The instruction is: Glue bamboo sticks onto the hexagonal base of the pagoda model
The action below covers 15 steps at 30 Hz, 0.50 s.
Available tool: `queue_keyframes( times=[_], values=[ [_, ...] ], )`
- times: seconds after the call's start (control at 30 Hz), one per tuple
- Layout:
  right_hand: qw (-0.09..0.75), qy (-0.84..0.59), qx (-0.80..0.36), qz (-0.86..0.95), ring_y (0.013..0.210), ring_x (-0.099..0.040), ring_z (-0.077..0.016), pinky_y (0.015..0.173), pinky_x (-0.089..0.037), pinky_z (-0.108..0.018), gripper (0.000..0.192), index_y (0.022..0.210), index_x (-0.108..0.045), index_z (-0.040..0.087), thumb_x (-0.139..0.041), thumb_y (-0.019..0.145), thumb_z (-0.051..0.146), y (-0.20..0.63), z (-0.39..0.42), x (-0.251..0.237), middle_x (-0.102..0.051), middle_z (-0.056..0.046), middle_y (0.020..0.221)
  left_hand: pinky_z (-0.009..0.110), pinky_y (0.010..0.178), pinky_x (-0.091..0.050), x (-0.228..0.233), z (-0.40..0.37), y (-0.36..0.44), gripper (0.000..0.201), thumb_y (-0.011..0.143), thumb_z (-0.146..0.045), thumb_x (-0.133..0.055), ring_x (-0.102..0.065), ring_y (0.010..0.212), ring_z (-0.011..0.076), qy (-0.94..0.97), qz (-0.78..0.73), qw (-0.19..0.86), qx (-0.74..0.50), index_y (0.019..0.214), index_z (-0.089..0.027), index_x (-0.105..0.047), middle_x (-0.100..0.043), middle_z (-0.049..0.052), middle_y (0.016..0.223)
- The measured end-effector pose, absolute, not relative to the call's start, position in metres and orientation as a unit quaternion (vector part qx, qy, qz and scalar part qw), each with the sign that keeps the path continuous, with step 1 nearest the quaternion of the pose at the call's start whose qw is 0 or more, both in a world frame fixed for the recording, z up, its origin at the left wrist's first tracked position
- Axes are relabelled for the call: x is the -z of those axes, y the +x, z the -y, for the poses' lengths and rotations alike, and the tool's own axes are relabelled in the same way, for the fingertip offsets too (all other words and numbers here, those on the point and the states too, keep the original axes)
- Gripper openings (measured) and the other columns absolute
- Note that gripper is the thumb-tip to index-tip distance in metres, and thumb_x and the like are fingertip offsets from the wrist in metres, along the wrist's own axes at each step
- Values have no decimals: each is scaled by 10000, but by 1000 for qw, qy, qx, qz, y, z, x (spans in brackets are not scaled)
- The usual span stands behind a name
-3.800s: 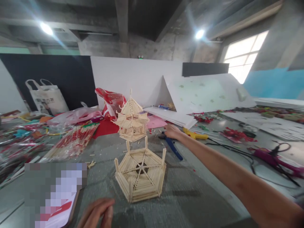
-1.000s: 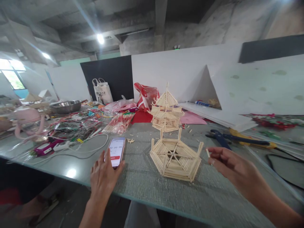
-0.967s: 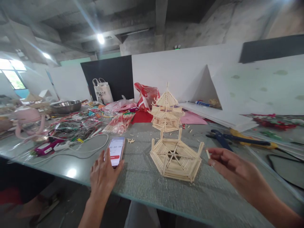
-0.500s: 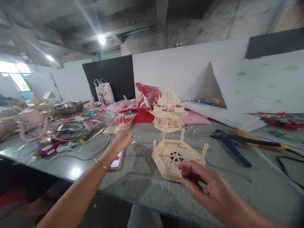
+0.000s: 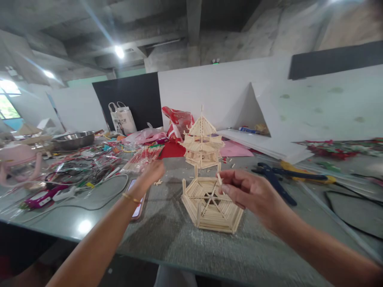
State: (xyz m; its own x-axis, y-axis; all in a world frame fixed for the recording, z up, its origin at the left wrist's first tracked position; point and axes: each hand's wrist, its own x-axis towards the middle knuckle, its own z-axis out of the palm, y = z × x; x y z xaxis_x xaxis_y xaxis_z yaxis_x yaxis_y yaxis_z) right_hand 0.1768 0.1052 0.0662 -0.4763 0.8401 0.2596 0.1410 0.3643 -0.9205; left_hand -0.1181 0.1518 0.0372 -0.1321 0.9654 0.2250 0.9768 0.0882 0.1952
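Your right hand has its thumb and fingertips clamped on 1 short wooden stick, held over the far right part of the hexagonal stick base; you cannot tell from this view whether the stick touches it. The base lies flat on the gray table in front of you, with upright posts at its corners. Just beyond it stands the stick pagoda, upright, with its roof rising to a point.

Your left hand is curled beside the loose stick pieces; its fingertips are hidden, so whether it grips anything cannot be told. Your left wrist, wearing a bracelet, crosses above the phone. To your right, blue-handled pliers lie beside a yellow glue gun.
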Motion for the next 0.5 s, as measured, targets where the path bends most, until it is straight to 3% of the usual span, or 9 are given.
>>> queue_keyframes(
  times=[0.13,0.23,0.33,0.5],
  values=[
    [408,-332,-491,695,451,-381,-42,393,-276,-184,259,865,-567,151,-598,686,336,178,-113,-79,-554,7,650,243,634,-477,-61,-106,-82,297,885,-293,-281,-589,699,107,-669,680,-32,298,960,-114,-506,-627,67,889],
    [404,-316,-517,686,433,-347,-29,396,-256,-184,190,776,-560,150,-612,672,300,171,-110,-83,-500,36,600,229,560,-467,-66,-68,-49,278,803,-341,-483,-556,616,95,-597,523,-262,548,972,-121,-507,-614,36,793],
    [393,-305,-534,684,433,-351,-31,404,-254,-185,161,723,-549,150,-603,686,298,162,-103,-85,-459,50,554,215,570,-449,-62,-47,-22,268,756,-317,-571,-529,597,76,-548,451,-389,587,937,-120,-565,-602,24,754],
    [393,-300,-515,700,456,-373,-46,422,-282,-191,204,718,-573,143,-607,701,343,155,-95,-85,-450,46,535,198,595,-430,-55,-43,0,193,716,-296,-628,-521,637,75,-490,396,-474,615,804,-126,-606,-581,3,717]
  ],
)
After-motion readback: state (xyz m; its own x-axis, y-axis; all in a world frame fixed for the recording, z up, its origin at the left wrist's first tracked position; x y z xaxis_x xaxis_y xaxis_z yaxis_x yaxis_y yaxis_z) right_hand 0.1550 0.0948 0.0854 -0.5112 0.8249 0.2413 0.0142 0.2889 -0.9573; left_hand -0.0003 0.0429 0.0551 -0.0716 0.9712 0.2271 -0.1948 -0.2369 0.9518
